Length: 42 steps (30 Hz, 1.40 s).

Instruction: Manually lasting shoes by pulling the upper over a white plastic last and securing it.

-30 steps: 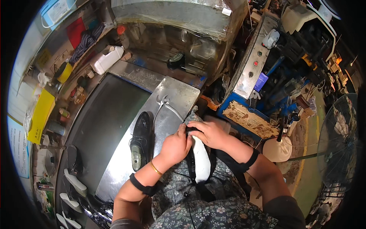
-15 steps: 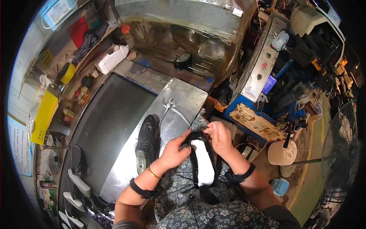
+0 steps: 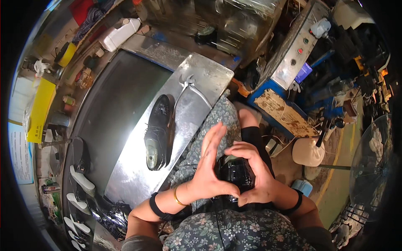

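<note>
A glossy black shoe (image 3: 236, 172) rests upright in my lap between my hands, partly hidden by them. My right hand (image 3: 260, 175) curves around its right side, fingers at the far edge and thumb at the near end. On the other side is my left hand (image 3: 209, 173), its fingers stretched up and its thumb out along the shoe's near end. To the left, a black lace-up shoe (image 3: 160, 121) with a greenish last inside lies on a shiny metal plate (image 3: 134, 167). Metal pincers (image 3: 193, 90) with open jaws lie beyond it.
A dark belt (image 3: 121, 92) runs beside the plate, with several black shoes and white insoles (image 3: 81, 180) at the near left. A white jug (image 3: 121, 34) stands at the back. On the right are a control box (image 3: 289, 50), a beige container (image 3: 309, 151) and a fan (image 3: 372, 163).
The shoe in my lap has turned from its white sole facing up to upright. Both hands have moved from the sole's far end to the shoe's sides. The view has shifted.
</note>
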Tool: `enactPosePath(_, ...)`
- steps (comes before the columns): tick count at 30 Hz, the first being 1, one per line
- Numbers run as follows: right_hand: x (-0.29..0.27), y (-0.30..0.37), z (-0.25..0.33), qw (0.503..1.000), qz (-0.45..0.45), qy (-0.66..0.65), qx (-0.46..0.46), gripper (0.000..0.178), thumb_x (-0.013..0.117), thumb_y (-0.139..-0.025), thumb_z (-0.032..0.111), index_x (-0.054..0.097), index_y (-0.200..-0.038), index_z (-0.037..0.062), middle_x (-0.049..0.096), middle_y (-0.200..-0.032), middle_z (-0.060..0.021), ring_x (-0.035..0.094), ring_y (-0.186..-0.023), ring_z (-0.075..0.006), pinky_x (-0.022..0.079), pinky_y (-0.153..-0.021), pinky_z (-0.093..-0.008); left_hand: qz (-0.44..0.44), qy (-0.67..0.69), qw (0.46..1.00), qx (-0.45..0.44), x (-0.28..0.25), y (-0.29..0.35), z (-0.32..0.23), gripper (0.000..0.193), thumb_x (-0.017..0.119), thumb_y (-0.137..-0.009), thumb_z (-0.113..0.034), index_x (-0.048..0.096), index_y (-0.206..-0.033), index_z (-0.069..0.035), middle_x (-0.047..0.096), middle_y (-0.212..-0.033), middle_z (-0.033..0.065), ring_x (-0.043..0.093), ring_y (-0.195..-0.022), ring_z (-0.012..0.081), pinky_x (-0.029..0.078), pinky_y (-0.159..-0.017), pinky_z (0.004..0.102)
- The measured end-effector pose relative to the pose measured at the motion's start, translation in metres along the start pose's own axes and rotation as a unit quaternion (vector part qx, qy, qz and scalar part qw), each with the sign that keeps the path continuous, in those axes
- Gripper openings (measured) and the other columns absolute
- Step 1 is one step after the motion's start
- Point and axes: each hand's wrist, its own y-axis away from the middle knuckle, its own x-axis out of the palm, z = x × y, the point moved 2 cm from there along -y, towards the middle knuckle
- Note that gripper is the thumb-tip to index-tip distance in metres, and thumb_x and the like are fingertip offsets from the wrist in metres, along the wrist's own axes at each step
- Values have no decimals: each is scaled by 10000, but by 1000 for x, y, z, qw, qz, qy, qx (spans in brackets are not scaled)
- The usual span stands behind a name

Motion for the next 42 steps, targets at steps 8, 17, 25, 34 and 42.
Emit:
enactPosePath(8, 2, 28, 27, 980, 44, -167, 100, 1006, 916, -604, 421, 359, -1335, 12, 466, -1246, -140, 470, -1178, -239, 385, -996, -370, 137, 103, 982, -76, 27, 6, -30, 786, 859, -636, -370, 525, -1234, 15, 548, -1291, 185, 542, -1196, 320, 408, -1020, 417)
enactPosePath(17, 25, 44, 51, 996, -86, 16, 20, 639, 753, -761, 129, 418, -1280, -34, 476, -1237, -187, 489, -1158, -325, 388, -966, -422, 99, 240, 961, -99, 43, 5, -35, 254, 761, -801, -113, 606, -978, -17, 644, -977, 92, 626, -922, 173, 492, -810, 306)
enactPosePath(25, 3, 20, 9, 996, -36, -84, 19, 667, 678, -867, 210, 318, -1367, -48, 369, -1380, -215, 373, -1305, -311, 289, -1090, -410, 74, 275, 939, -192, 45, -7, 0, 219, 627, -938, -140, 617, -1120, -18, 601, -1140, 57, 545, -1087, 147, 422, -966, 302)
enactPosePath(34, 13, -84, -65, 999, -30, 26, 0, 590, 515, -974, 292, 309, -1454, 19, 351, -1476, -138, 395, -1313, -224, 319, -1069, -392, -147, 368, 856, -333, -15, 8, 54, 383, 466, -988, -316, 603, -1105, 22, 662, -1019, 131, 646, -919, 202, 521, -835, 330)
enactPosePath(42, 102, -218, -204, 903, -88, 336, 253, 662, 597, -864, 505, 498, -1337, 53, 214, -1463, -399, 213, -1361, -541, 122, -1153, -543, -251, 432, 783, -369, -32, 4, 90, 403, 415, -999, -323, 620, -977, 23, 684, -915, 148, 663, -830, 237, 529, -802, 341)
